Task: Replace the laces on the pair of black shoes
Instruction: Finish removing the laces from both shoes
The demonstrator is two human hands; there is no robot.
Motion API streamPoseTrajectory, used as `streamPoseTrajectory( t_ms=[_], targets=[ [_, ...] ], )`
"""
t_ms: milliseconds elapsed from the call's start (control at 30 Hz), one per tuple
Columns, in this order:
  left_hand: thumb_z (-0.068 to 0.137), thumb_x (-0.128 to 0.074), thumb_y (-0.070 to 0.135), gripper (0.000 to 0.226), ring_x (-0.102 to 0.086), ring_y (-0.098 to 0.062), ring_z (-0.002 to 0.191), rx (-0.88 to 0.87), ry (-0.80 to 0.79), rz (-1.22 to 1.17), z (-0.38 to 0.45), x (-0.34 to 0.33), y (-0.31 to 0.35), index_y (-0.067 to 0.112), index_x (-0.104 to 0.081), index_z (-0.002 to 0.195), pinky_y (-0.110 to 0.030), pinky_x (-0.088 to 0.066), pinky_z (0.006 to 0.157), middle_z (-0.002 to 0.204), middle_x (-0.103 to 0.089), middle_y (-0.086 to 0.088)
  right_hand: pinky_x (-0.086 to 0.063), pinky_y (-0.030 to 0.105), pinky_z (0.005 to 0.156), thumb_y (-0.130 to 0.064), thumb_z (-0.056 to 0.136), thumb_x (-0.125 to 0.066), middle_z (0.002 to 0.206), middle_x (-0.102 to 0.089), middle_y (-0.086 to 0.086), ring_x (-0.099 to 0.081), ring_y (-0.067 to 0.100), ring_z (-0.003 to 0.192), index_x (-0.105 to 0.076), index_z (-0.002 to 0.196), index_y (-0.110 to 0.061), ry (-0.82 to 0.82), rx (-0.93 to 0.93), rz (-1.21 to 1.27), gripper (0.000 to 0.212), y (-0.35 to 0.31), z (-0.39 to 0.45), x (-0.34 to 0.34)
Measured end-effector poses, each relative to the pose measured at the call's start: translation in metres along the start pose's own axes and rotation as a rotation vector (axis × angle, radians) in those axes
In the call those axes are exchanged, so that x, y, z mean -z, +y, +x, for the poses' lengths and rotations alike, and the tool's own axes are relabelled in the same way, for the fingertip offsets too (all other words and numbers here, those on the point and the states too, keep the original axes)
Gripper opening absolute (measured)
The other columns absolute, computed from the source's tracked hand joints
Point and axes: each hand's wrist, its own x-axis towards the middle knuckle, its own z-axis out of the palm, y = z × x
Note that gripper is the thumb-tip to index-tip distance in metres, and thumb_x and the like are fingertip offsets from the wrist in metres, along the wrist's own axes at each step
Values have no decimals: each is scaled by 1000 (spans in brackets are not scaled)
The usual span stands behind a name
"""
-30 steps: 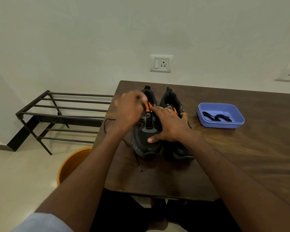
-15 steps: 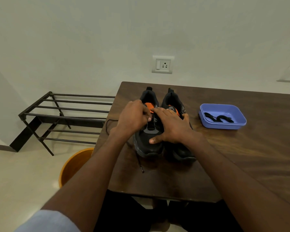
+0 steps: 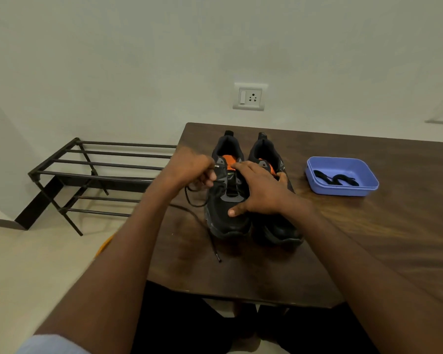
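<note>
Two black mesh running shoes with orange tongues [image 3: 251,190] stood side by side near the far left corner of the dark brown wooden table [image 3: 368,238], toes toward my near edge, heels toward the wall. I judged that placement deliberate: both lace rows faced me and sat within easy reach.

My right hand [image 3: 260,191] lay spread flat across both shoes, thumb on the left shoe's toe box, fingers over the tongues. It gripped nothing; it pressed down, evidently to stop the shoe lifting while the lace was drawn.

My left hand [image 3: 192,172] was closed in a pinch on the thin black old lace [image 3: 205,221] at the left shoe's outer side, by the upper eyelets. Slack from that lace looped beside the shoe and trailed across the table toward the near edge, its tip lying free. I took this as unlacing under way on the left shoe. I could not tell whether the right shoe was laced; my hand covered it.

One shallow blue plastic tray [image 3: 343,190] sat well apart toward the right, holding coiled black replacement laces [image 3: 335,178], kept clear of the work but reachable.

Beyond the left edge stood a dark metal shoe rack [image 3: 100,172] on the floor.
</note>
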Motion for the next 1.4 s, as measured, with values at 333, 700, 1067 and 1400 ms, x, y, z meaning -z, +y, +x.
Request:
streamPoseTrajectory(
  t_ms=[333, 700, 1067, 1400],
  targets=[
    [80, -87, 20, 90, -29, -22, 150, -350, -135, 532, 17, -12, -10, 33, -40, 156, -37, -35, 115, 169, -16, 2, -37, 51, 102, -31, 98, -64, 139, -43, 0, -43, 24, 122, -71, 117, -24, 379, 9, -128, 22, -23, 6, -21],
    [63, -97, 21, 99, -42, -25, 135, -351, -180, 568, 22, -27, -24, 24, -35, 140, -43, -47, 109, 149, -28, 3, -57, 39, 88, -23, 95, -68, 113, -64, 1, -63, 14, 93, -73, 97, -18, 545, -210, 261, 8, -21, -11, -15],
    [62, -98, 18, 111, -34, -28, 145, -338, -170, 503, 22, -29, -26, 25, -31, 150, -42, -44, 114, 161, -15, 5, -36, 53, 111, -29, 93, -70, 150, -46, -5, -42, 21, 135, -79, 102, -29, 455, -19, -76, 13, -24, 0, -11],
    [62, -97, 15, 102, -41, -23, 138, -320, -183, 409, 27, -27, -31, 27, -32, 139, -38, -43, 107, 150, -33, 3, -32, 59, 114, -26, 91, -69, 167, -21, -3, -22, 27, 151, -68, 125, -27, 486, -30, -189, 33, -29, -9, -12]
  ],
)
